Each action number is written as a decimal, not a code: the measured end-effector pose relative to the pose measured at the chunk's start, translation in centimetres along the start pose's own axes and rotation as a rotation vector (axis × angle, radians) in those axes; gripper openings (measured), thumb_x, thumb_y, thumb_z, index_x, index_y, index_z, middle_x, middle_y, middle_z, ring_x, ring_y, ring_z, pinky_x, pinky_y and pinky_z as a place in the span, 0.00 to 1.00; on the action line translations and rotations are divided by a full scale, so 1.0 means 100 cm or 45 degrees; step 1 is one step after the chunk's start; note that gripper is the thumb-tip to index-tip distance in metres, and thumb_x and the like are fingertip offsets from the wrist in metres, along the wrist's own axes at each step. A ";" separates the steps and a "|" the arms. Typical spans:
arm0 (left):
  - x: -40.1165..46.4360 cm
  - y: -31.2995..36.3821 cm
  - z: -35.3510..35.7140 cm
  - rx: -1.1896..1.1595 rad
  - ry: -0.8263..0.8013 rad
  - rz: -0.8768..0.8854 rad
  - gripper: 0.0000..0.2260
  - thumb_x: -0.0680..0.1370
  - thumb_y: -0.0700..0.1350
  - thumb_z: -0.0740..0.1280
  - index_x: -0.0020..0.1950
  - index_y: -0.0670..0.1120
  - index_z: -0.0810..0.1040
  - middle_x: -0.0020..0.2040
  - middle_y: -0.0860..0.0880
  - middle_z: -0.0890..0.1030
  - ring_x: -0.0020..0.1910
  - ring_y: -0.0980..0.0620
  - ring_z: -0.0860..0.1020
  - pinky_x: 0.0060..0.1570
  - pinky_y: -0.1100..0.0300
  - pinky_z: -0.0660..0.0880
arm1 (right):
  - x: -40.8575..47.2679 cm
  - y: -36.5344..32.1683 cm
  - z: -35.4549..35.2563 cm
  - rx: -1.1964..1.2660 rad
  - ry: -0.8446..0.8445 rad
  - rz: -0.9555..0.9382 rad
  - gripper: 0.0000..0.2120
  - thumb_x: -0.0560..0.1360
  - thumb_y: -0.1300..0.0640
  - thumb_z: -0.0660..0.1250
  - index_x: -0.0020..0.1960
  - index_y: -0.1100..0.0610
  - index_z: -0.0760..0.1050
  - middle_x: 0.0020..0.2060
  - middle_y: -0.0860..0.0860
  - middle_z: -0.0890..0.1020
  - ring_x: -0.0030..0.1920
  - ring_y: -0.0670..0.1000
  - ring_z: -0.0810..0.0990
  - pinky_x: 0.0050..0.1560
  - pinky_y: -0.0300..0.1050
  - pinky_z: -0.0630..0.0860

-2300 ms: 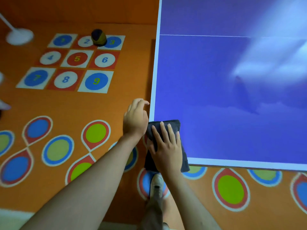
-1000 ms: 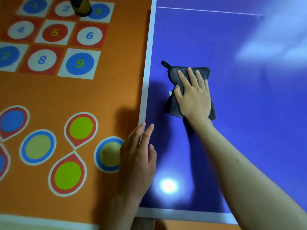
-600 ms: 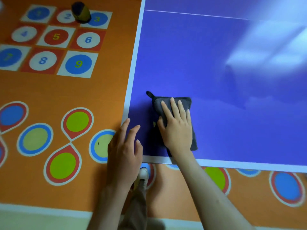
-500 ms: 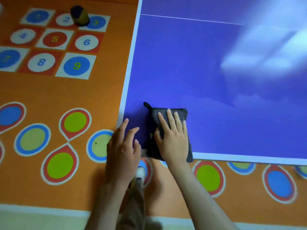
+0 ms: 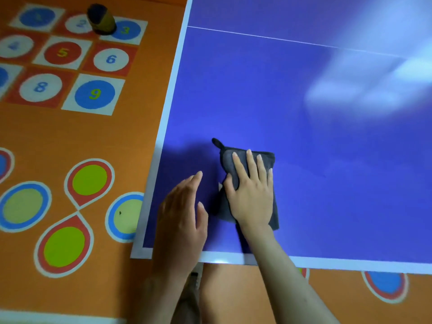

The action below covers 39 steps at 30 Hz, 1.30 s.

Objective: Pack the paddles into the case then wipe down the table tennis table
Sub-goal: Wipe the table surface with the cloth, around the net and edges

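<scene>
Head view: the dark grey cloth [image 5: 251, 160], folded with a small loop at its far left corner, lies flat on the blue table tennis worktop [image 5: 304, 136] near the left near corner, well inside the white edge lines. The right hand [image 5: 251, 195] presses it down with straight, spread fingers, palm on the cloth's near half. The left hand [image 5: 182, 220] rests flat and empty just beside it, fingers relaxed, gripping nothing. To wipe well, I judge the pressure should stay even under the whole palm, with strokes overlapping and running right out to the white border so that no strip is missed. The orange patterned floor [image 5: 70, 132] lies to the left.
</scene>
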<state>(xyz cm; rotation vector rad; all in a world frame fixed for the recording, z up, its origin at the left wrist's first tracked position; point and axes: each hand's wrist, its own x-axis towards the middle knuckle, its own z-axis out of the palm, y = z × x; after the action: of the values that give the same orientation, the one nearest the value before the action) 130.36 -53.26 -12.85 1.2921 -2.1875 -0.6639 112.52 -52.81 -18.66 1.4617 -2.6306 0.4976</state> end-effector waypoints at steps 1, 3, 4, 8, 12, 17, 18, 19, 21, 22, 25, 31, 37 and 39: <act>0.010 -0.002 0.004 0.016 -0.022 0.015 0.25 0.82 0.42 0.62 0.80 0.48 0.67 0.75 0.48 0.73 0.74 0.49 0.71 0.65 0.44 0.76 | 0.019 0.004 0.004 0.007 0.011 0.003 0.27 0.80 0.45 0.60 0.79 0.44 0.69 0.80 0.51 0.68 0.81 0.56 0.63 0.81 0.60 0.59; 0.027 -0.008 0.012 0.079 -0.067 0.037 0.25 0.81 0.41 0.62 0.79 0.48 0.68 0.73 0.49 0.75 0.74 0.48 0.72 0.67 0.43 0.75 | 0.057 0.011 0.013 0.007 0.012 0.014 0.27 0.80 0.44 0.59 0.79 0.44 0.69 0.80 0.51 0.68 0.81 0.56 0.63 0.81 0.60 0.58; 0.034 -0.010 0.016 0.111 -0.082 0.046 0.25 0.81 0.41 0.63 0.78 0.48 0.69 0.73 0.49 0.75 0.74 0.48 0.72 0.67 0.43 0.74 | 0.075 0.015 0.017 0.007 0.008 0.017 0.27 0.80 0.44 0.59 0.79 0.44 0.69 0.80 0.51 0.68 0.81 0.55 0.63 0.81 0.60 0.58; 0.061 -0.014 0.028 0.155 -0.111 0.031 0.23 0.80 0.40 0.63 0.76 0.48 0.73 0.74 0.49 0.75 0.76 0.48 0.70 0.68 0.41 0.73 | 0.141 0.028 0.029 0.039 -0.003 0.014 0.26 0.81 0.45 0.60 0.79 0.44 0.69 0.80 0.51 0.68 0.81 0.56 0.62 0.81 0.61 0.57; 0.078 -0.013 0.043 0.176 -0.095 0.018 0.22 0.80 0.39 0.63 0.74 0.48 0.75 0.73 0.49 0.75 0.76 0.48 0.70 0.68 0.41 0.73 | 0.182 0.039 0.038 0.042 -0.005 -0.019 0.26 0.81 0.44 0.59 0.79 0.44 0.70 0.80 0.50 0.68 0.81 0.55 0.62 0.81 0.60 0.57; 0.081 -0.005 0.054 0.195 -0.085 0.043 0.21 0.80 0.39 0.64 0.73 0.47 0.75 0.73 0.48 0.75 0.75 0.48 0.70 0.69 0.41 0.72 | 0.187 0.045 0.040 0.058 -0.020 -0.054 0.26 0.82 0.44 0.58 0.79 0.45 0.69 0.81 0.50 0.67 0.82 0.55 0.61 0.82 0.59 0.56; 0.079 -0.002 0.055 0.198 -0.075 0.044 0.21 0.79 0.39 0.64 0.73 0.47 0.76 0.73 0.48 0.76 0.75 0.48 0.71 0.69 0.41 0.72 | 0.182 0.045 0.040 0.064 -0.012 -0.055 0.26 0.82 0.45 0.58 0.79 0.46 0.69 0.80 0.51 0.68 0.82 0.56 0.62 0.81 0.59 0.57; 0.075 0.001 0.056 0.201 -0.062 0.045 0.21 0.79 0.39 0.64 0.73 0.47 0.76 0.73 0.48 0.76 0.75 0.47 0.71 0.69 0.41 0.72 | 0.175 0.045 0.038 0.067 0.001 -0.051 0.26 0.82 0.45 0.58 0.79 0.46 0.70 0.80 0.52 0.68 0.81 0.57 0.62 0.81 0.60 0.58; 0.065 0.007 0.057 0.219 -0.043 0.063 0.21 0.79 0.39 0.64 0.73 0.46 0.76 0.72 0.48 0.76 0.75 0.47 0.72 0.70 0.42 0.72 | 0.152 0.046 0.033 0.076 0.033 -0.053 0.26 0.81 0.46 0.58 0.78 0.47 0.71 0.79 0.53 0.69 0.81 0.57 0.64 0.80 0.60 0.59; 0.058 0.010 0.058 0.235 -0.034 0.071 0.21 0.79 0.40 0.64 0.73 0.46 0.76 0.72 0.47 0.76 0.74 0.46 0.72 0.70 0.43 0.71 | 0.136 0.047 0.030 0.087 0.038 -0.058 0.26 0.81 0.46 0.58 0.78 0.47 0.71 0.79 0.53 0.70 0.81 0.58 0.64 0.80 0.60 0.59; 0.030 0.022 0.060 0.274 -0.005 0.051 0.20 0.80 0.40 0.63 0.72 0.45 0.76 0.72 0.46 0.77 0.73 0.45 0.73 0.70 0.45 0.72 | 0.081 0.052 0.014 0.122 0.011 -0.074 0.26 0.80 0.46 0.58 0.78 0.47 0.71 0.80 0.52 0.69 0.81 0.57 0.63 0.81 0.60 0.58; -0.038 0.062 0.050 0.273 0.007 -0.024 0.20 0.81 0.43 0.61 0.73 0.46 0.75 0.72 0.47 0.76 0.74 0.46 0.71 0.71 0.46 0.72 | -0.046 0.073 -0.026 0.143 -0.029 -0.130 0.27 0.80 0.46 0.61 0.78 0.47 0.71 0.79 0.53 0.69 0.81 0.58 0.64 0.79 0.63 0.61; -0.080 0.091 0.050 0.232 0.015 -0.058 0.20 0.81 0.44 0.61 0.73 0.44 0.75 0.72 0.45 0.76 0.73 0.44 0.72 0.69 0.43 0.73 | -0.132 0.100 -0.054 0.124 -0.039 -0.078 0.26 0.79 0.46 0.64 0.78 0.46 0.72 0.79 0.52 0.70 0.80 0.56 0.66 0.76 0.63 0.66; -0.084 0.098 0.053 0.223 0.011 -0.064 0.20 0.81 0.44 0.61 0.73 0.44 0.75 0.72 0.45 0.76 0.73 0.44 0.72 0.70 0.43 0.73 | -0.134 0.105 -0.056 0.088 -0.060 -0.079 0.26 0.81 0.45 0.62 0.78 0.45 0.71 0.79 0.51 0.69 0.81 0.56 0.65 0.76 0.62 0.67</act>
<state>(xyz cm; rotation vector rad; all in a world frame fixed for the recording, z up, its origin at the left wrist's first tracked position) 124.18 -40.83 -12.06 1.4392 -2.2537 -0.4935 110.50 -35.03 -19.02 1.5893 -2.6188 0.5594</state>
